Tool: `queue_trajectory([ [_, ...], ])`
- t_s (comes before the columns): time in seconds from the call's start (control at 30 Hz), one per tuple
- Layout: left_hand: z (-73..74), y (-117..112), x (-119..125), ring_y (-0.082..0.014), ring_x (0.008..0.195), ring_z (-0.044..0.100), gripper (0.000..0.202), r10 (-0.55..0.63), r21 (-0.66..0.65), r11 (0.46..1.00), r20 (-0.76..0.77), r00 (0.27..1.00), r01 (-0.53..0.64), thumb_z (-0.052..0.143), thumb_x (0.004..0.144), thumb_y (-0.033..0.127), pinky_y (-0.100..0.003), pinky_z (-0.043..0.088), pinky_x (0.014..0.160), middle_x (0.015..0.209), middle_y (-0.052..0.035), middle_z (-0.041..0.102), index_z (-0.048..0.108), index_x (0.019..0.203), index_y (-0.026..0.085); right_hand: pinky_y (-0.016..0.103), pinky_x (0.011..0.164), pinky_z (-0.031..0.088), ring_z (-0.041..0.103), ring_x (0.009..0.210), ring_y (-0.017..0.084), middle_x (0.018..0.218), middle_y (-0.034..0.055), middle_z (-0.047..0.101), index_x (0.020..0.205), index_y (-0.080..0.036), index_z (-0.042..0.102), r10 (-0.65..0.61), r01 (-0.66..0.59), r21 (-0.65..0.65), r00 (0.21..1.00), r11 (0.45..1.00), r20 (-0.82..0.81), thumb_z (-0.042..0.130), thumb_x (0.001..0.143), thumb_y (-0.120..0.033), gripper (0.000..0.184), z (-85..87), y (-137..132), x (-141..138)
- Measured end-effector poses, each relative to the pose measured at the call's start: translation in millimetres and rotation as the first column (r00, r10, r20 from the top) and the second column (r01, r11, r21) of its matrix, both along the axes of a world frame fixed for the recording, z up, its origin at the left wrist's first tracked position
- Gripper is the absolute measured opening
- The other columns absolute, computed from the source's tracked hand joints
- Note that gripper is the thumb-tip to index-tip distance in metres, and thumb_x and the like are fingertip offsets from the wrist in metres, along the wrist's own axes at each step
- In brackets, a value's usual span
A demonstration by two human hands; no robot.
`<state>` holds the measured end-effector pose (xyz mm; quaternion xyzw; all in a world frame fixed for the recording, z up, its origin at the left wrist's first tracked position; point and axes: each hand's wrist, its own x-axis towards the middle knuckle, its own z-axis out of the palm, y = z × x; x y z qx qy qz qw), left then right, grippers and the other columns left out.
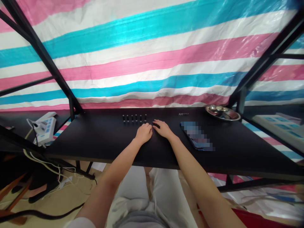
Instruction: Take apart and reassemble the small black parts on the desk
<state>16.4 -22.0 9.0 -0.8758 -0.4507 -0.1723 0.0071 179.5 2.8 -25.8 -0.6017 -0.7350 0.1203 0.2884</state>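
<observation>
My left hand [144, 133] rests palm down on the black tabletop [99, 139], its fingers loosely bent and nothing visible in them. Close beside it, my right hand [162, 129] lies on the table with its fingers apart and holds nothing. Beyond my left hand, several small dark cylinders with light tops [132, 118] stand in a row. Farther right, near the back edge, is a row of several tiny shiny metal pieces [183, 114], too small to make out. To the right of my right hand lies a phone-shaped flat thing [197, 136], its surface blurred out.
A shiny round metal dish [222, 113] sits at the back right corner. Black metal frame posts [64, 84] rise at both sides, before a striped plastic sheet [152, 57]. White power strips [46, 130] with cables lie on the left; a white panel [280, 128] is on the right.
</observation>
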Motion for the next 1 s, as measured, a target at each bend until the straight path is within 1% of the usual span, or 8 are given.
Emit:
queue_trajectory([
  [0.17, 0.6, 0.0, 0.3, -0.0184, 0.088, 0.053, 0.019, 0.009, -0.022, 1.0, 0.025, 1.0, -0.008, 0.038, 0.086, 0.023, -0.029, 0.045, 0.075, 0.095, -0.0075, 0.058, 0.056, 0.091, 0.018, 0.05, 0.105, 0.026, 0.042, 0.125, 0.023, 0.131, 0.0091, 0.051, 0.114, -0.022, 0.06, -0.009, 0.009, -0.009, 1.0, 1.0, -0.004, 0.05, 0.083, -0.027, 0.033, -0.9, -0.2, 0.2],
  [0.27, 0.6, 0.7, 0.7, -0.0204, 0.094, 0.054, 0.024, 0.082, -0.04, 0.996, 0.099, 0.992, -0.079, 0.041, 0.085, 0.021, -0.03, 0.045, 0.078, 0.102, -0.0094, 0.059, 0.052, 0.105, 0.017, 0.05, 0.105, 0.026, 0.042, 0.125, 0.023, 0.131, 0.0091, 0.051, 0.114, -0.022, 0.06, -0.005, 0.005, -0.012, 1.0, 1.0, -0.002, 0.05, 0.083, -0.027, 0.033, -0.5, -0.1, 0.4],
  [0.37, 1.9, 2.3, 2.2, -0.0222, 0.099, 0.054, 0.039, 0.192, -0.078, 0.98, 0.168, 0.967, -0.182, 0.041, 0.084, 0.021, -0.032, 0.045, 0.08, 0.11, -0.0125, 0.058, 0.041, 0.122, 0.015, 0.05, 0.105, 0.027, 0.042, 0.125, 0.024, 0.131, 0.0094, 0.051, 0.115, -0.021, 0.059, 0.003, -0.002, -0.019, 1.0, 1.0, 0.007, 0.05, 0.083, -0.029, 0.034, 1.5, -0.6, 0.4],
  [0.47, 5.1, 4.7, 5.8, -0.0221, 0.1, 0.055, 0.052, 0.265, -0.096, 0.963, 0.164, 0.95, -0.252, 0.04, 0.084, 0.022, -0.031, 0.045, 0.08, 0.113, -0.0136, 0.056, 0.028, 0.134, 0.014, 0.049, 0.105, 0.026, 0.042, 0.125, 0.023, 0.132, 0.0099, 0.05, 0.115, -0.02, 0.059, 0.004, -0.003, -0.028, 1.0, 1.0, 0.015, 0.049, 0.083, -0.029, 0.035, 4.1, -1.5, -0.4],
  [0.6, 9.5, 9.6, 13.1, -0.0222, 0.098, 0.057, 0.064, 0.304, -0.111, 0.95, 0.113, 0.946, -0.292, 0.038, 0.085, 0.023, -0.03, 0.046, 0.077, 0.113, -0.0141, 0.056, 0.01, 0.142, 0.013, 0.049, 0.105, 0.026, 0.04, 0.126, 0.024, 0.132, 0.0095, 0.05, 0.116, -0.02, 0.059, -0.007, 0.007, -0.042, 1.0, 0.999, 0.012, 0.048, 0.083, -0.029, 0.035, 5.6, -1.8, -1.6],
  [0.7, 11.2, 16.0, 17.9, -0.0226, 0.094, 0.059, 0.067, 0.333, -0.14, 0.937, 0.078, 0.94, -0.32, 0.038, 0.086, 0.024, -0.029, 0.047, 0.074, 0.113, -0.0148, 0.056, 0.004, 0.143, 0.015, 0.05, 0.105, 0.025, 0.04, 0.127, 0.024, 0.132, 0.0094, 0.05, 0.117, -0.02, 0.058, -0.003, 0.004, -0.048, 1.0, 0.999, 0.013, 0.048, 0.083, -0.029, 0.036, 5.5, -1.2, -1.6],
  [0.83, 13.7, 28.0, 22.1, -0.0235, 0.088, 0.062, 0.064, 0.364, -0.176, 0.92, 0.041, 0.931, -0.351, 0.037, 0.087, 0.025, -0.031, 0.047, 0.073, 0.113, -0.0166, 0.056, 0.008, 0.143, 0.015, 0.05, 0.106, 0.025, 0.039, 0.127, 0.024, 0.133, 0.01, 0.049, 0.117, -0.02, 0.058, 0.001, 0.0, -0.052, 1.0, 0.999, 0.016, 0.048, 0.084, -0.029, 0.037, 5.7, -1.0, -0.8],
  [1.0, 19.2, 37.0, 22.9, -0.0254, 0.086, 0.063, 0.038, 0.338, -0.171, 0.931, 0.074, 0.938, -0.322, 0.03, 0.09, 0.022, -0.035, 0.047, 0.073, 0.106, -0.0171, 0.058, 0.039, 0.126, 0.013, 0.051, 0.105, 0.025, 0.04, 0.126, 0.025, 0.132, 0.0104, 0.05, 0.115, -0.019, 0.059, 0.006, -0.006, -0.041, 1.0, 0.999, -0.002, 0.049, 0.083, -0.029, 0.035, 5.0, -1.3, 0.1],
])
